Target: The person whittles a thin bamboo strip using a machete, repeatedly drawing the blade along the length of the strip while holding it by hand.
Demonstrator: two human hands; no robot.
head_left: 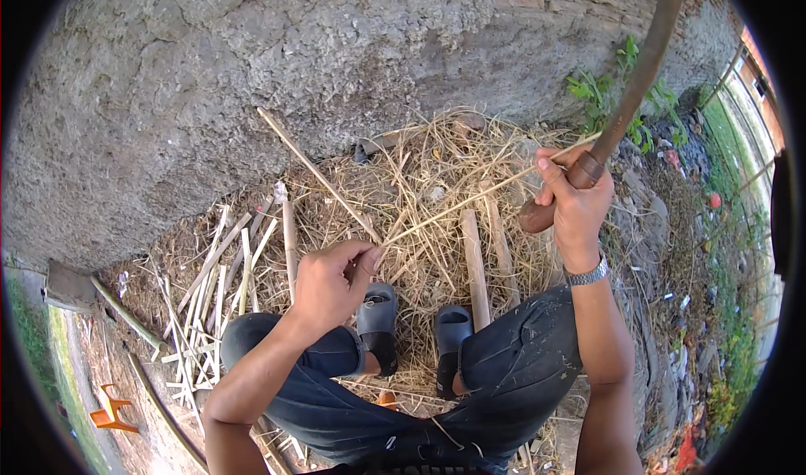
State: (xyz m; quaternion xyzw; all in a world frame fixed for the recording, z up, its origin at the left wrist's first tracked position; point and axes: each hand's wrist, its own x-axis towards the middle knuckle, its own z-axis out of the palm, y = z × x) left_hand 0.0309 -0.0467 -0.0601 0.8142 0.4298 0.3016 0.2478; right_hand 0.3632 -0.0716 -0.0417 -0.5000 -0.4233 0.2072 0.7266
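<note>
My left hand [336, 282] is closed, thumb and fingers pinching thin bamboo strips where they meet. One pale strip [315, 168] slants up and left from the pinch toward the wall. The other, a slender strip [470, 198], runs up and right to my right hand [579, 210], where it passes by the thumb. That hand grips the brown wooden handle of a machete [642, 76], its long dark blade pointing up and right. Whether the two strips are still joined at the left fingertips cannot be made out.
Thin shavings [428, 168] cover the ground between my feet and a rough grey wall [252, 55]. Split bamboo pieces [210, 294] lie heaped at the left. Bamboo lengths [474, 261] rest beside my right sandal [453, 328]. An orange stool [113, 412] stands far left; green plants [600, 89] grow by the wall.
</note>
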